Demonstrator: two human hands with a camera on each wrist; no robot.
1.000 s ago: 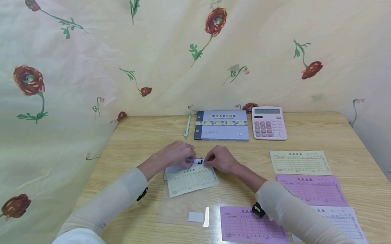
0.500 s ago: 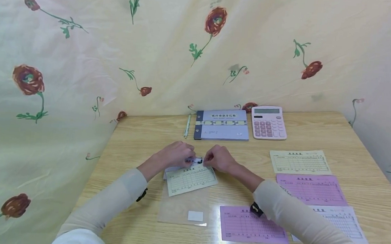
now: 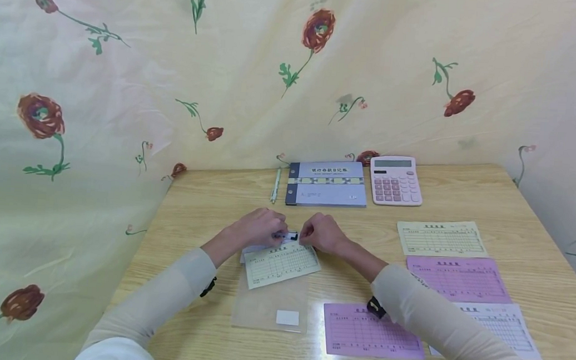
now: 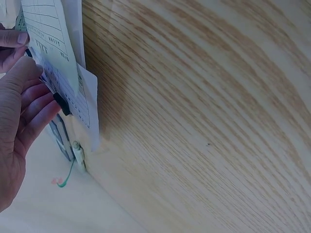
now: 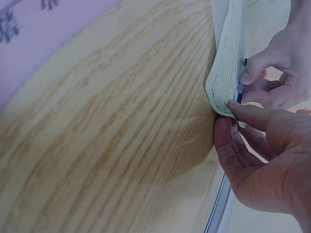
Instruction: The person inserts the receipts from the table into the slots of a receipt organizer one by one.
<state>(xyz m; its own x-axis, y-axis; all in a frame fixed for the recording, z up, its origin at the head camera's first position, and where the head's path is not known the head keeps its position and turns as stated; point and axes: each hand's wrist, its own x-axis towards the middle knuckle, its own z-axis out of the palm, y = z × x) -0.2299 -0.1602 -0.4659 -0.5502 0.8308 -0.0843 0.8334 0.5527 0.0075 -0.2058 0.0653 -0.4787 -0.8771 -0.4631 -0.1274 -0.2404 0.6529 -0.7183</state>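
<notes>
In the head view a clear plastic clipboard (image 3: 254,308) lies on the table, with a metal clip (image 3: 291,236) at its far end. My left hand (image 3: 259,226) grips this clip, whose black end piece (image 4: 61,103) shows past the fingers in the left wrist view. A pale green printed slip (image 3: 283,265) lies slanted over a whitish sheet (image 4: 87,97), both at the clip. With thumb and fingers, my right hand (image 3: 323,234) pinches the green slip near its far right corner; the right wrist view shows the thumb on its printed face.
A pink slip (image 3: 372,334) lies right of the clipboard. Farther right are a pale green slip (image 3: 441,239), another pink slip (image 3: 461,278) and a white slip (image 3: 503,329). At the back stand a pen (image 3: 276,186), a blue account book (image 3: 326,185) and a pink calculator (image 3: 396,181).
Both hands keep nearly the same places on the clip and slip. The bright glare at the clipboard's near right edge has shrunk away, and the view has shifted very slightly.
</notes>
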